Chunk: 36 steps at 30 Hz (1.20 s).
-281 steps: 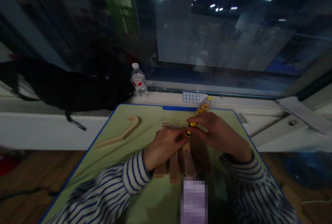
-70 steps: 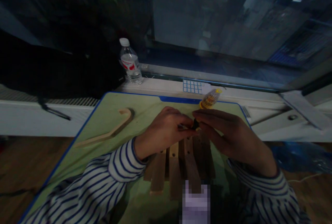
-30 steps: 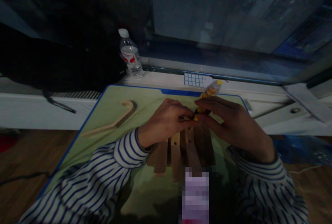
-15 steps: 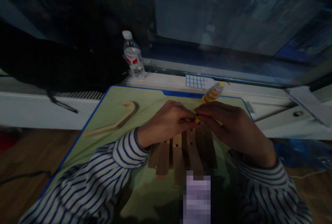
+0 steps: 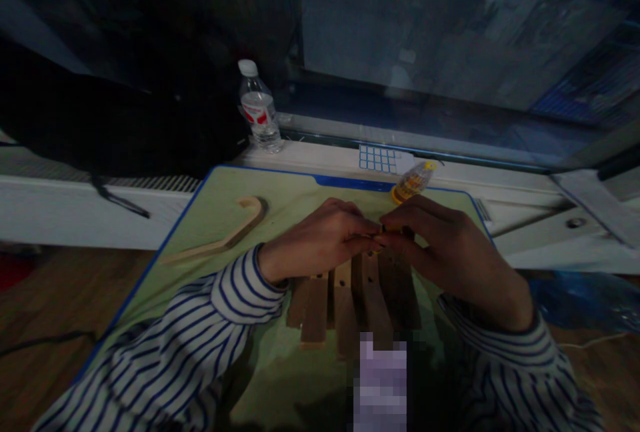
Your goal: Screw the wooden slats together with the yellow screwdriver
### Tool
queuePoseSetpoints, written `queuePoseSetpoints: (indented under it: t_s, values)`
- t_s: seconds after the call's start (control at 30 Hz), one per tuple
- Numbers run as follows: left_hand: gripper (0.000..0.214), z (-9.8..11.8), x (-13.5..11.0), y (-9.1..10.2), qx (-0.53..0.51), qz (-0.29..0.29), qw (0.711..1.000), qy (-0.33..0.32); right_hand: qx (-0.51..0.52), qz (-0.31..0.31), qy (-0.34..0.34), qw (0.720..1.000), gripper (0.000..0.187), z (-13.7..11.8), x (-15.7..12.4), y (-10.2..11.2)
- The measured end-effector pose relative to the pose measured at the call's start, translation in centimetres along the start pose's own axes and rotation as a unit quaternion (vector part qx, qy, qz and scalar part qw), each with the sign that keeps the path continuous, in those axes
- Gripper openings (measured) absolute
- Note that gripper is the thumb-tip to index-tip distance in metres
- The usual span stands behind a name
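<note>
My left hand [image 5: 323,240] is closed in a pinch, its fingertips meeting those of my right hand [image 5: 457,255]. Between the right thumb and fingers shows a small yellow piece [image 5: 393,228] with a dark end toward the left fingertips. It is too small and dim to name, and what the left fingers pinch is mostly hidden. Right below both hands lie several wooden slats side by side, among them a left slat [image 5: 314,322], a middle slat [image 5: 345,319] and a right slat [image 5: 377,309]. Dark holes show near their upper ends, which the hands partly cover.
A hook-shaped wooden strip [image 5: 233,239] lies on the blue-edged table [image 5: 280,185] at left. Behind my right hand, a clear bottle with yellow ends [image 5: 414,182] leans at the back edge. A water bottle [image 5: 261,115] and a blue-gridded sheet [image 5: 377,159] are on the sill.
The small yellow piece has turned from slanting downward to lying nearly level, more within my right fingers. Both hands stay together over the wooden slats.
</note>
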State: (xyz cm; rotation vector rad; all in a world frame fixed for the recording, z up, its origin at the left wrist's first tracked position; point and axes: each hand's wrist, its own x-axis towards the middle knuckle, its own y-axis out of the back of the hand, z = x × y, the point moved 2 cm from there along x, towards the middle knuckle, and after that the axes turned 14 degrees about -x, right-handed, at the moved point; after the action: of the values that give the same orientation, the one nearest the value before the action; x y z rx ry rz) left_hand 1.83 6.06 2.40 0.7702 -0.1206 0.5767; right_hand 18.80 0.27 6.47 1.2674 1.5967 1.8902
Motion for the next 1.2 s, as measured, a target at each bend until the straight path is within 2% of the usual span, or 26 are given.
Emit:
queuePoseSetpoints:
  t_s: [0.13, 0.3, 0.43, 0.57, 0.73, 0.97, 1.2]
  values:
    - [0.009, 0.02, -0.16, 0.06, 0.006, 0.034, 0.999, -0.004, 0.002, -0.007, -0.006, 1.0, 0.011, -0.08, 0.01, 0.03]
    - [0.019, -0.12, -0.22, -0.45, 0.026, 0.101, 0.995, 0.002, -0.015, -0.013, -0.018, 1.0, 0.016, -0.18, -0.01, -0.14]
    - [0.016, -0.08, -0.1, -0.77, 0.043, 0.122, 0.991, 0.011, -0.027, -0.012, -0.022, 0.999, 0.023, 0.01, -0.14, -0.12]
    - [0.013, -0.13, 0.0, -0.77, 0.04, 0.105, 0.993, 0.022, -0.01, 0.011, 0.0, 1.0, 0.03, 0.14, -0.58, 0.24]
    - [0.015, -0.18, 0.0, -0.66, 0.031, 0.103, 0.994, 0.029, 0.003, 0.004, 0.012, 1.0, 0.03, 0.11, -0.69, 0.2]
    - [0.015, -0.01, -0.06, -0.44, 0.035, 0.067, 0.997, 0.018, -0.009, 0.008, -0.001, 1.0, 0.018, 0.1, -0.37, -0.02]
    - [0.021, -0.09, 0.01, -0.09, 0.022, 0.026, 0.999, -0.007, -0.026, -0.013, -0.014, 0.999, 0.014, -0.06, -0.27, 0.12]
